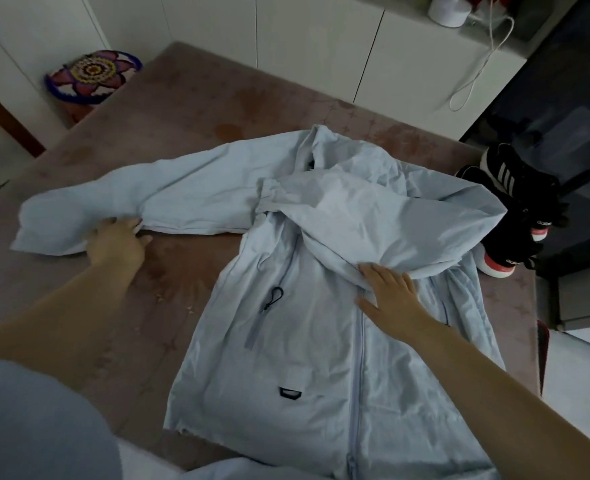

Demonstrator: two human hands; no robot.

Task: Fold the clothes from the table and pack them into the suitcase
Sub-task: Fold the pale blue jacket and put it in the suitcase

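So there's a light blue zip-up jacket (pixel 314 341) spread front side up on the brownish-pink table (pixel 189 98), hem toward the near edge. One sleeve (pixel 120 199) stretches out to the left, and the other is folded over the chest. The left hand (pixel 118 242) lies on the left sleeve near the cuff with its fingers curled into the fabric. The right hand (pixel 390 294) is open and pressed flat on the chest beside the zipper, touching the folded-over sleeve. Black sneakers (pixel 515 209) sit at the table's right edge, with a colourful floral cushion (pixel 92 76) far left.
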